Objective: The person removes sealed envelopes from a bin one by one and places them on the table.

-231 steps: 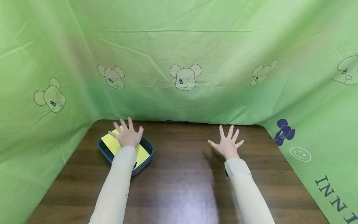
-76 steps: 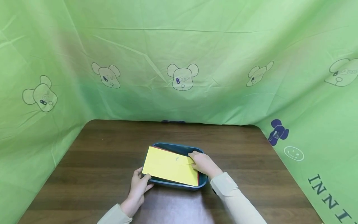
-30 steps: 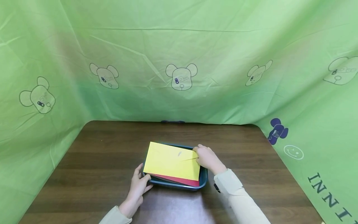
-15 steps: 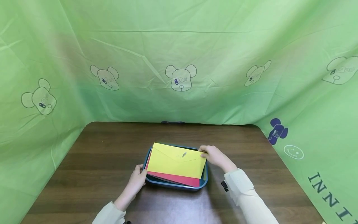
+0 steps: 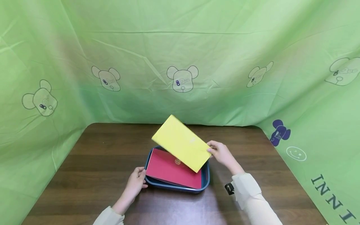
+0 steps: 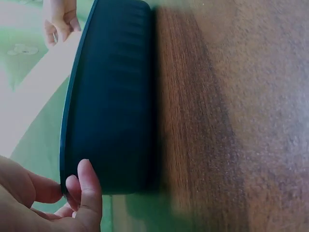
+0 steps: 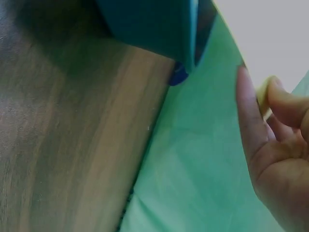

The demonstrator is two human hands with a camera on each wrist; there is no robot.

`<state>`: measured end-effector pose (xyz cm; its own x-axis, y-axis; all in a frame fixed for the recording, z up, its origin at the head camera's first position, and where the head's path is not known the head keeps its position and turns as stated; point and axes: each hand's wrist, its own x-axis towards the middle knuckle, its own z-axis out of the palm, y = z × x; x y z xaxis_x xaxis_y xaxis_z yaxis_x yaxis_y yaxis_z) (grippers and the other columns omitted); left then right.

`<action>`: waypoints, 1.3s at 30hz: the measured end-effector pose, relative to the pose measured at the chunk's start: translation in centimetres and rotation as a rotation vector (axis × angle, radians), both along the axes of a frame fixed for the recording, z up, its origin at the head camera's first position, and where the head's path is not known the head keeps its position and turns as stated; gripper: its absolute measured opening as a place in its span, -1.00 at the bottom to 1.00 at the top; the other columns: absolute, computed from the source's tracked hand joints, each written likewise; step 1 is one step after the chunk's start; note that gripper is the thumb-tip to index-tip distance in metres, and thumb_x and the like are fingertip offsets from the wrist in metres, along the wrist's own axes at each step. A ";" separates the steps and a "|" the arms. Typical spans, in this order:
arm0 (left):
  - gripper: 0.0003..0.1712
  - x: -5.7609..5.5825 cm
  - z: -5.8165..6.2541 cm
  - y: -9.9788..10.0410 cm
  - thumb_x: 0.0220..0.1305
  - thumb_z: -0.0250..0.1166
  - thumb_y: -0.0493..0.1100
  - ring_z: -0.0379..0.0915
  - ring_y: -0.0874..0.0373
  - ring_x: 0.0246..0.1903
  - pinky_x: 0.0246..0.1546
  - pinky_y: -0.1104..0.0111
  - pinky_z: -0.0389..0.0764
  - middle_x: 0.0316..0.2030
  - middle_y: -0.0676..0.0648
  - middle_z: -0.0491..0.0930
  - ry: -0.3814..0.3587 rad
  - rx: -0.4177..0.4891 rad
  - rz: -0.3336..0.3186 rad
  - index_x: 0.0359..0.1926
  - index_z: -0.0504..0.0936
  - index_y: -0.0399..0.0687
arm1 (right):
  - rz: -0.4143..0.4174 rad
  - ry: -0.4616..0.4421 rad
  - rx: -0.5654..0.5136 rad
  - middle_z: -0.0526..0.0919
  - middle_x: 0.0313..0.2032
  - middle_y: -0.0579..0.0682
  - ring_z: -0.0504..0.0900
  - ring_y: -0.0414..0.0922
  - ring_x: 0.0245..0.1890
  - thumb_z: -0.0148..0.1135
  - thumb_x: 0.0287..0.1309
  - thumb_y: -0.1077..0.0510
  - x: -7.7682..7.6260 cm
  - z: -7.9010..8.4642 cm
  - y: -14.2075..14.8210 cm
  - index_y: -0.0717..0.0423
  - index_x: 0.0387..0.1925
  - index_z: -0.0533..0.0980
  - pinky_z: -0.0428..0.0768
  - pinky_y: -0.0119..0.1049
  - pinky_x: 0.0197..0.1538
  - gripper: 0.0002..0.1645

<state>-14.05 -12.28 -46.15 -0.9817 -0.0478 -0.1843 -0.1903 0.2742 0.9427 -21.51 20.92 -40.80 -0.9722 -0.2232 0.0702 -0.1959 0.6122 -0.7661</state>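
A yellow envelope [image 5: 181, 142] is tilted above the tray, its right end pinched by my right hand [image 5: 224, 154]. In the right wrist view, the thumb and fingers of the right hand [image 7: 280, 140] grip the envelope's edge [image 7: 270, 38]. Below it a red envelope [image 5: 168, 172] with a gold emblem lies in the dark blue tray [image 5: 180, 188]. My left hand [image 5: 134, 182] holds the tray's left end. Seen from the left wrist, the left hand's thumb and fingers [image 6: 88, 186] pinch the rim at a corner of the tray [image 6: 108, 106].
The tray stands on a brown wood-grain table [image 5: 112, 162]. A green cloth [image 5: 135, 103] with printed bear heads hangs behind the table and along both sides. A black device [image 5: 229, 188] sits at the right wrist.
The right hand has lifted the yellow envelope off the red one and tilted it, left end up. The left hand stays at the tray, which was earlier drawn from the left to the middle.
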 end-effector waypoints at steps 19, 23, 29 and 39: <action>-0.55 -1.9 -1.0 -1.1 0.46 -0.08 0.05 0.30 0.20 -0.70 -0.62 0.38 0.42 -0.45 -0.17 0.58 0.064 -0.269 0.010 -0.13 0.42 -0.32 | -0.458 -0.240 -0.510 0.54 -0.38 -0.05 0.55 -0.41 -0.50 -0.06 0.30 0.40 0.2 -1.4 5.3 0.70 0.16 0.17 0.63 -0.51 -0.26 -0.50; -0.60 -2.2 -1.3 -0.9 0.47 -0.07 -0.04 0.39 0.15 -0.55 -0.51 0.34 0.41 -0.45 -0.20 0.61 0.122 -0.311 0.014 -0.18 0.42 -0.36 | -0.474 -0.275 -0.506 0.52 -0.42 -0.03 0.55 -0.39 -0.52 -0.06 0.28 0.41 0.4 -3.0 5.7 0.77 0.10 0.18 0.62 -0.53 -0.35 -0.53; -0.58 -2.1 -1.5 -0.5 0.47 -0.10 -0.06 0.49 0.04 -0.38 -0.34 0.26 0.46 -0.42 -0.23 0.61 0.138 -0.344 0.030 -0.20 0.43 -0.41 | -0.481 -0.260 -0.544 0.54 -0.41 0.09 0.59 -0.27 -0.53 0.06 0.20 0.41 -1.7 -10.0 8.6 0.71 -0.05 0.36 0.64 -0.46 -0.40 -0.63; -0.56 -1.7 -1.9 0.2 0.47 -0.10 -0.02 0.26 0.20 -0.74 -0.66 0.37 0.37 -0.63 -0.05 0.39 0.076 -0.245 0.067 -0.18 0.40 -0.41 | -0.617 -0.266 -0.488 0.52 -0.40 0.18 0.59 -0.24 -0.57 0.06 0.08 0.44 -1.9 -11.4 8.2 0.75 -0.09 0.36 0.66 -0.39 -0.43 -0.60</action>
<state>-15.73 -12.05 -48.08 -0.9855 -0.1469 -0.0853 -0.1470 0.4856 0.8617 -23.45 29.11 -52.24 -0.9078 0.3517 -0.2285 0.2913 0.1368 -0.9468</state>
